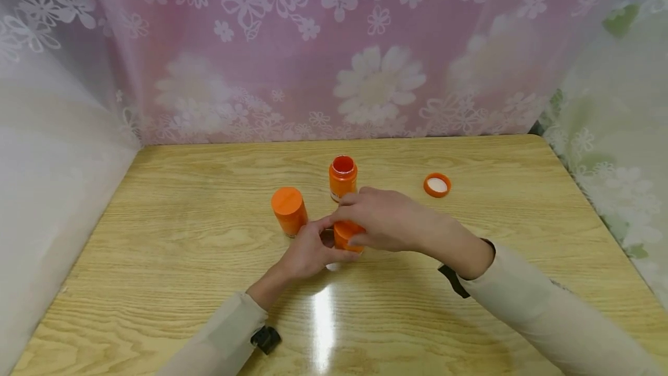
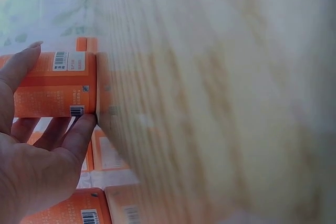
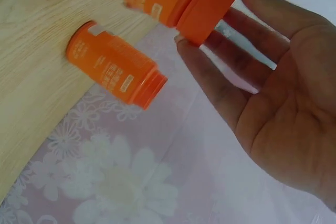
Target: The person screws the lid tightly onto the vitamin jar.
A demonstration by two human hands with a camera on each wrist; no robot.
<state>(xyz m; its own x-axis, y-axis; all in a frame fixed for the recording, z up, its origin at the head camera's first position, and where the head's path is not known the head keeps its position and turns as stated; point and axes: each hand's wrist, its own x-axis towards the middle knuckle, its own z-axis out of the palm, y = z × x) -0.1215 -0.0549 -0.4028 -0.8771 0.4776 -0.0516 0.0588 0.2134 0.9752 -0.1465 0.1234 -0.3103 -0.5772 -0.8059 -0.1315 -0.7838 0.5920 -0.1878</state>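
The tabletop has a yellowish wood grain, with rounded far corners. Beyond its far edge hangs a pink curtain printed with white line-drawn blossoms and a large pale daisy; smaller flowers crowd the curtain's lower part, just above that edge. Left of the tabletop falls a whitish drape. To its right hangs a pale panel bearing green leaves and white flowers. A bright streak of glare shines on its near part.
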